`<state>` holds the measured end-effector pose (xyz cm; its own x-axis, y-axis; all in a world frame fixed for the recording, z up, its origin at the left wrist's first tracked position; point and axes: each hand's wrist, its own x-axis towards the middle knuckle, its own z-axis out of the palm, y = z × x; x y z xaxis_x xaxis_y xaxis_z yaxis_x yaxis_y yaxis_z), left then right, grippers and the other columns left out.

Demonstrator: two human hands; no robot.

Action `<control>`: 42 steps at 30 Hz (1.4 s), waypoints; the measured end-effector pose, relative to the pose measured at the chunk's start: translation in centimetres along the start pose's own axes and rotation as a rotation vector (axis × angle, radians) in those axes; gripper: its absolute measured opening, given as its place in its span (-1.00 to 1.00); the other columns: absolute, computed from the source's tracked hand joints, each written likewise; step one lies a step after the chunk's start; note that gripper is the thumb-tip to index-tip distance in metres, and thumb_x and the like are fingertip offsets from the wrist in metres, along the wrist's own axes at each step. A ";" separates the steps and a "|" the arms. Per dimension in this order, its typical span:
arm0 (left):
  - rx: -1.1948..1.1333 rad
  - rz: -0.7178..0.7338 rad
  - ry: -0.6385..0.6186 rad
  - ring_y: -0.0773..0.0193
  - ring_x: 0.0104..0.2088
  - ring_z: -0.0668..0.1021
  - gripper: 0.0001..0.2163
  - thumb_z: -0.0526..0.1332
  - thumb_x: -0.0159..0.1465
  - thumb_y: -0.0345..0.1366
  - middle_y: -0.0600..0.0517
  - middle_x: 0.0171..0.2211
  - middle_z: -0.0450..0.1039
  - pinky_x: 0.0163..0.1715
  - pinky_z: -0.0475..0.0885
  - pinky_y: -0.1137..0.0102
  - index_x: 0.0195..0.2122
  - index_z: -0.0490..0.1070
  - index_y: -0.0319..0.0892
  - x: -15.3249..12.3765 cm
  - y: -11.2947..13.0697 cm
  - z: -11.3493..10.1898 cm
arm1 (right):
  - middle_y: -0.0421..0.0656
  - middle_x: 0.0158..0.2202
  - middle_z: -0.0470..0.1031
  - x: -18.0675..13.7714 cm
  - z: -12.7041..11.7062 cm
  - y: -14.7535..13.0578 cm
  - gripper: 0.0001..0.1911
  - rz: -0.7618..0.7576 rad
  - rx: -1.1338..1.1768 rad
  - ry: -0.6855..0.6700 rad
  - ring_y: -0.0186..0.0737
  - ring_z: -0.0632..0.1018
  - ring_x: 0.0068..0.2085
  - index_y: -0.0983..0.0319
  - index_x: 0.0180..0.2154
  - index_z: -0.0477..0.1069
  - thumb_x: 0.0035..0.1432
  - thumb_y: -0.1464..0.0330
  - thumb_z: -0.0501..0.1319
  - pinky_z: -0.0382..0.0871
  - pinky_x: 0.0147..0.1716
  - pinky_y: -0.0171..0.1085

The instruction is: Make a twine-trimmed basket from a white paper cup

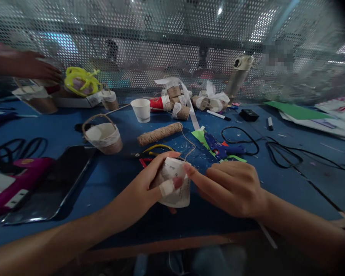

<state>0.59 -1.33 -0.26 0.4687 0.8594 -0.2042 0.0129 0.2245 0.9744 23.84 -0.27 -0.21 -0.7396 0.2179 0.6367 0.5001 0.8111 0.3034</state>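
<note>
My left hand (149,180) is wrapped round a small white paper cup (176,184) covered with lace ribbon, held just above the blue table (109,180). A bandage sits on its thumb. My right hand (230,186) has its fingers curled, and the index fingertip presses on the cup's upper right side. Thin twine runs from the cup back to a roll of jute twine (160,133) lying behind it. A blue glue gun (220,147) rests on green paper just beyond my right hand.
A decorated cup with a twine handle (103,137) stands left of centre, and a plain white cup (141,110) behind it. A dark tablet (50,184) and a pink device (20,180) lie left. Black cables (276,149) trail right. Another person's hand (31,67) reaches in at top left. Mesh wall behind.
</note>
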 end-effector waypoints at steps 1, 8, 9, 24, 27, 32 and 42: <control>0.014 -0.002 -0.003 0.20 -0.27 0.61 -0.51 0.34 0.32 -0.08 0.07 -0.15 0.43 -0.42 0.67 0.38 0.19 0.19 0.03 0.0 -0.1 0.0 | -0.32 -0.60 0.30 -0.1 0.0 0.0 -0.78 0.005 0.015 0.009 -0.33 0.25 -0.58 0.37 -0.02 0.48 0.36 0.44 0.16 0.00 -0.60 -0.23; 0.198 -0.046 -0.008 0.12 -0.07 0.55 -0.46 0.33 0.29 0.00 0.06 -0.02 0.43 -0.17 0.56 0.34 0.23 0.21 0.07 0.0 0.1 0.0 | -0.30 -0.58 0.40 -0.3 0.7 0.1 -0.92 0.068 0.142 0.131 -0.38 0.33 -0.57 0.31 -0.18 0.50 0.28 0.45 0.28 0.13 -0.57 -0.27; 0.210 -0.046 -0.008 0.10 -0.05 0.54 -0.46 0.33 0.29 0.00 0.05 0.00 0.43 -0.13 0.54 0.32 0.23 0.20 0.07 -0.1 0.2 0.0 | -0.30 -0.58 0.41 -0.3 0.8 0.0 -0.96 0.093 0.163 0.135 -0.38 0.35 -0.57 0.30 -0.22 0.50 0.28 0.44 0.29 0.15 -0.56 -0.28; 0.163 0.007 -0.007 0.11 0.00 0.53 -0.48 0.36 0.29 -0.05 0.07 0.06 0.43 -0.09 0.50 0.39 0.21 0.22 0.10 0.0 -0.3 0.0 | -0.33 -0.58 0.47 0.8 0.9 -1.2 -0.95 0.586 0.614 0.174 -0.49 0.43 -0.59 0.23 -0.32 0.56 0.20 0.46 0.32 0.29 -0.51 -0.47; 0.122 0.007 0.005 0.12 0.01 0.51 -0.48 0.36 0.28 -0.06 0.08 0.03 0.43 -0.09 0.49 0.41 0.21 0.23 0.09 0.1 -0.4 0.1 | -0.34 -0.58 0.42 0.9 0.8 -1.3 -0.97 0.697 0.739 0.166 -0.47 0.40 -0.58 0.23 -0.32 0.58 0.16 0.46 0.35 0.27 -0.55 -0.47; 0.134 0.027 0.017 0.11 0.02 0.51 -0.52 0.35 0.31 -0.08 0.08 0.05 0.42 -0.07 0.49 0.40 0.21 0.25 0.10 0.1 -0.5 0.0 | -0.36 -0.64 0.33 1.0 0.8 -1.1 -0.97 0.857 0.962 0.113 -0.47 0.33 -0.62 0.25 -0.31 0.57 0.17 0.41 0.36 0.20 -0.62 -0.44; 0.156 0.043 0.001 0.05 -0.01 0.53 -0.49 0.36 0.29 -0.10 0.02 0.06 0.43 -0.12 0.52 0.35 0.22 0.25 0.08 0.0 -0.4 -0.2 | -0.39 -0.68 0.30 1.1 0.6 -0.7 -0.87 1.004 1.254 0.005 -0.50 0.31 -0.68 0.26 -0.28 0.54 0.16 0.34 0.40 0.15 -0.67 -0.46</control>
<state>0.47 -1.32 -0.69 0.4714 0.8670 -0.1617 0.1300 0.1130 0.9850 22.42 -0.26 -0.19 -0.3529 0.9110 0.2136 0.0904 0.2604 -0.9613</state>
